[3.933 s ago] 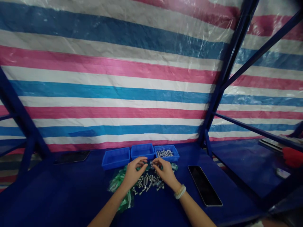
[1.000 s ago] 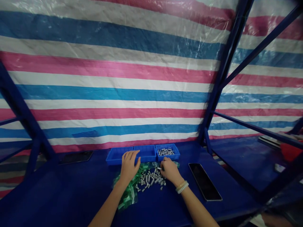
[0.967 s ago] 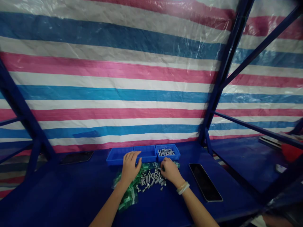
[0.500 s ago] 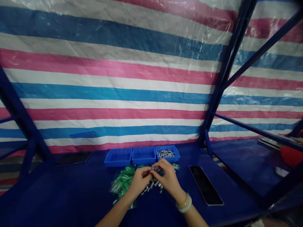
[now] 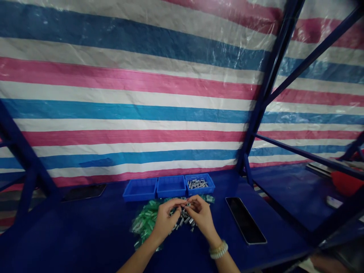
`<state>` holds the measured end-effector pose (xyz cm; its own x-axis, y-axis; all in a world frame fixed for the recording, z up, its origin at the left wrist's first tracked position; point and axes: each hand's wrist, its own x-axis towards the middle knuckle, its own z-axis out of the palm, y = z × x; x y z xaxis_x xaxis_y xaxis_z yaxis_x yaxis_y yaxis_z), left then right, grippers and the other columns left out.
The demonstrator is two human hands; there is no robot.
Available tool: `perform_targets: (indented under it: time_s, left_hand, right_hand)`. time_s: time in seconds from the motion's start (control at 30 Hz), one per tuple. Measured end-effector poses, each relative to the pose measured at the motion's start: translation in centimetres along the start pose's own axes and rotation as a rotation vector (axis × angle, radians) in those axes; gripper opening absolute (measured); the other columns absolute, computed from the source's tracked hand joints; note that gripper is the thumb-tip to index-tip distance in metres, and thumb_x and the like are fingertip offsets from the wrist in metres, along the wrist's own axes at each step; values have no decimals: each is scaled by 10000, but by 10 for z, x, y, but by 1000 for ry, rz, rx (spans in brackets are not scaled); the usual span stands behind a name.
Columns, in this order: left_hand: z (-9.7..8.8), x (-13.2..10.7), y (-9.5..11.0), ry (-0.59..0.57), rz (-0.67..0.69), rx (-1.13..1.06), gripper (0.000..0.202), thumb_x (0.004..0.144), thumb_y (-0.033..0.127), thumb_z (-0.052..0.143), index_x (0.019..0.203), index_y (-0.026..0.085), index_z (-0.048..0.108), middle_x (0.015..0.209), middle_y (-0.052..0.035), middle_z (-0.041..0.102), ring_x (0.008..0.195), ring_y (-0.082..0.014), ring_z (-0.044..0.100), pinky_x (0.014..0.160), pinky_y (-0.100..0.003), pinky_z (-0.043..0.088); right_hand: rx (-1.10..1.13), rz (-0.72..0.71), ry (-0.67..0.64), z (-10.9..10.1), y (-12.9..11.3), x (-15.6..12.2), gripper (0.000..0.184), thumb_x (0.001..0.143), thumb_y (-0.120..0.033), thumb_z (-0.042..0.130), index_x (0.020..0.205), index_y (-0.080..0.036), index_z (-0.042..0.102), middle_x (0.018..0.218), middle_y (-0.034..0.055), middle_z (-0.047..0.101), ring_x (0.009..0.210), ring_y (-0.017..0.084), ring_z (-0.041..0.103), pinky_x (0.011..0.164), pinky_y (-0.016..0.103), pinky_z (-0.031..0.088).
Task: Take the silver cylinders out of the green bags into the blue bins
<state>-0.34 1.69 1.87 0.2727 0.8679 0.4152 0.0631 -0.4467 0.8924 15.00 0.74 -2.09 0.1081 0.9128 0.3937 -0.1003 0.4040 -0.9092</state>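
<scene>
Tarp (image 5: 127,94) pink/blue/white stripes; trays (image 5: 170,186) & tbl (image 5: 85,235) blue; bags (image 5: 145,222) green; parts (image 5: 185,221) silver; phone (image 5: 245,220) blk.

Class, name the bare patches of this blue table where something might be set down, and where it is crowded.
Bare: table between the left phone and green bags; a strip between right hand and right phone. Crowded: trays, metal pieces, left hand.

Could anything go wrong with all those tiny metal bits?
The small metal piece pinched between left hand and right hand might slip and get lost in the loose pile below. A wrist could also sweep pieces toward the phone lying to the right, perhaps scratching it.
</scene>
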Motion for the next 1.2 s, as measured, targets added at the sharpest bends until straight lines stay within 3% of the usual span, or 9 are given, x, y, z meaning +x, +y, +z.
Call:
perform_targets:
  time_s: [0.1,0.2,0.33,0.43,0.53,0.6,0.83,1.0,1.2]
  left_hand:
    - [-2,1,-2,4,84,132,249,803,134,533,935,167,741,935,-80,764,892,-214,708,845,-346,550]
    - [-5,3,-3,35,167,266,265,824,112,505,932,183,737,927,-68,760,893,-207,703,838,-345,544]
    - [-8,5,-5,61,305,385,277,845,92,487,933,195,728,898,-57,749,860,-193,697,803,-326,544]
    - [-10,7,-6,77,375,427,284,860,80,475,938,202,719,893,-53,743,859,-186,691,791,-312,539]
    - [-13,9,-3,114,395,453,268,866,85,484,927,204,717,881,-50,740,855,-186,688,785,-304,535]
    - [-16,8,1,146,389,467,251,867,96,495,922,202,716,875,-49,738,851,-189,688,784,-304,534]
    - [-15,-30,15,264,232,468,209,877,171,516,920,215,716,905,-41,739,872,-209,695,795,-316,541]
    - [5,-67,13,283,63,418,194,883,215,524,899,224,717,898,-45,743,866,-227,703,779,-321,556]
    - [26,-86,7,253,31,352,190,875,213,533,881,226,722,877,-51,749,835,-227,707,768,-319,564]
  right_hand:
    - [-124,-70,4,-14,-2,18,188,837,-346,652,938,-189,635,914,72,730,864,220,700,782,338,561]
    - [-444,-231,43,-37,-11,49,227,914,-301,535,1060,-181,662,1014,105,718,933,236,673,846,390,535]
    - [-877,-359,-25,-64,-15,71,281,917,-232,521,1164,-173,643,1125,138,673,1055,280,598,951,476,460]
    - [-972,-340,-153,-70,-12,55,263,905,-154,519,1127,-192,654,1066,106,675,1018,254,592,925,429,471]
    - [-990,-244,-344,-64,-9,24,204,836,-65,574,915,-206,699,914,51,672,923,225,595,877,363,474]
    - [-997,-189,-401,-58,-9,5,201,813,-39,592,842,-208,697,886,37,656,908,217,584,858,335,466]
    - [-987,-103,-354,-48,-14,-30,172,811,-86,589,869,-225,672,907,49,628,933,251,586,883,380,451]
    - [-970,-91,-249,-38,-1,-42,280,740,-3,543,913,-210,617,945,73,615,931,271,587,812,376,497]
    - [-914,-109,-184,-31,16,-43,302,764,35,501,904,-210,608,881,56,610,864,248,603,787,354,511]
